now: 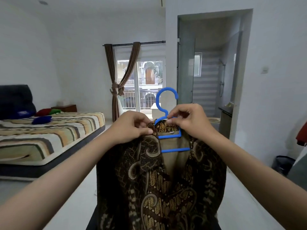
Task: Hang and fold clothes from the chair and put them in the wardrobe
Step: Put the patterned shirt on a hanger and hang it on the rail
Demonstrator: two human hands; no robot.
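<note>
Head view, frame centre: my left hand (pixel 131 126) pinches the batik shirt (pixel 159 183) collar; my right hand (pixel 191 121) pinches the blue hanger (pixel 166 103).

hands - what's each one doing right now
Left hand: pinching the collar of the brown patterned batik shirt.
Right hand: pinching the blue plastic hanger at its neck.

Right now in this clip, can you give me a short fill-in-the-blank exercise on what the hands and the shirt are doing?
1. The batik shirt hangs on a hanger whose colour is ____.
2. The left hand pinches the shirt at its ____.
3. The right hand holds the hanger just below its ____.
4. The bed lies on the person's ____ side.

Missing words: blue; collar; hook; left
</note>
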